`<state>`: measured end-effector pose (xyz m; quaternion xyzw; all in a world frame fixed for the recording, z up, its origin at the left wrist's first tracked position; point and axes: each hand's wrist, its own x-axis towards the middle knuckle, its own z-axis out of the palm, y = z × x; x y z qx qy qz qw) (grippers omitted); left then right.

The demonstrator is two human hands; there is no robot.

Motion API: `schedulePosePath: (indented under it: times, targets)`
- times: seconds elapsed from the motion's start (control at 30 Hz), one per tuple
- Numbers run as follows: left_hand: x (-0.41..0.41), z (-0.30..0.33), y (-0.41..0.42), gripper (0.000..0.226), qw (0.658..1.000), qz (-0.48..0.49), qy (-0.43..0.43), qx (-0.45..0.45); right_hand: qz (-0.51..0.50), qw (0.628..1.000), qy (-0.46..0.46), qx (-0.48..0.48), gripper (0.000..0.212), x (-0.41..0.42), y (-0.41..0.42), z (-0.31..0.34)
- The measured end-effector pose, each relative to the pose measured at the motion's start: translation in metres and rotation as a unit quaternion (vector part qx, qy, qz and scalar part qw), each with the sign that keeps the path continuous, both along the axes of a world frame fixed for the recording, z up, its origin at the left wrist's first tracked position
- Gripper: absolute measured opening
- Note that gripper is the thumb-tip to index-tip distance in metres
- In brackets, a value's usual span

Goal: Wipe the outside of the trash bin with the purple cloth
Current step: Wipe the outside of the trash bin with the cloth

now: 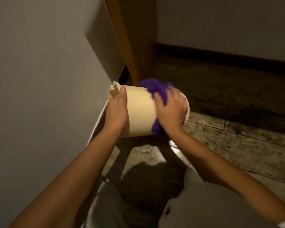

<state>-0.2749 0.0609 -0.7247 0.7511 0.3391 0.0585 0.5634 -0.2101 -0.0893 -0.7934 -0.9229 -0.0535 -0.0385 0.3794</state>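
Note:
A small cream trash bin (140, 111) is held up off the floor, tipped on its side with its rim end toward the left wall. My left hand (117, 111) grips the bin near that rim end. A crumpled purple cloth (155, 88) is pressed against the bin's right end under my right hand (171, 109), which is slightly blurred. Part of the cloth hangs below my right palm. The bin's far side is hidden.
A grey wall (39, 79) runs close along the left. A wooden door frame (132, 38) stands just behind the bin. Worn wooden floor (229, 137) spreads to the right toward a dark baseboard (220, 58). My knees in light trousers (204, 203) are at the bottom.

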Motion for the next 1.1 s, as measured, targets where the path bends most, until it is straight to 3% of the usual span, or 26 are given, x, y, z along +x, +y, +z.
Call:
schedulePosePath:
  times: [0.1, 0.2, 0.3, 0.37, 0.47, 0.57, 0.67, 0.8, 0.9, 0.97, 1.1]
  targets:
    - [0.0, 0.0, -0.002, 0.048, 1.0, -0.01, -0.002, -0.011, -0.103, 0.989, 0.101, 0.046, 0.041, 0.031, -0.051, -0.025]
    - [0.003, 0.006, -0.004, 0.043, 0.998, -0.052, -0.001, -0.034, -0.137, 0.974, 0.164, 0.079, 0.04, 0.037, -0.067, -0.038]
    - [-0.001, 0.014, 0.011, 0.044, 0.994, -0.093, -0.042, -0.047, -0.168, 0.974, 0.147, 0.033, 0.042, 0.042, -0.073, -0.037]
    - [-0.012, 0.014, 0.014, 0.053, 0.981, -0.195, -0.016, -0.011, -0.187, 0.974, 0.125, 0.007, 0.042, 0.044, -0.079, -0.029]
    - [-0.021, 0.0, -0.006, 0.05, 0.96, -0.274, -0.003, 0.05, -0.152, 0.986, 0.051, 0.038, 0.04, 0.043, -0.074, -0.006]
    - [-0.01, 0.001, -0.027, 0.027, 0.971, -0.214, -0.047, 0.092, -0.063, 0.991, -0.036, 0.11, 0.038, 0.028, -0.043, 0.028]
    - [-0.002, 0.005, -0.023, 0.029, 0.988, -0.127, -0.042, 0.072, 0.043, 0.986, -0.041, 0.154, 0.047, 0.0, -0.001, 0.049]
    - [0.003, 0.003, -0.017, 0.036, 0.992, -0.093, -0.071, 0.037, 0.137, 0.989, -0.061, 0.006, 0.064, -0.022, 0.024, 0.034]
    - [0.005, -0.001, -0.011, 0.033, 0.995, -0.069, -0.063, 0.024, 0.089, 0.992, -0.074, -0.041, 0.06, -0.001, 0.01, 0.008]
    - [0.002, -0.005, -0.003, 0.035, 0.998, -0.044, -0.048, 0.021, 0.002, 0.999, -0.015, -0.033, 0.054, 0.023, -0.013, -0.015]
    - [0.003, -0.009, 0.011, 0.04, 1.0, -0.011, -0.014, -0.006, -0.088, 0.986, 0.098, 0.102, 0.048, 0.041, -0.049, -0.04]
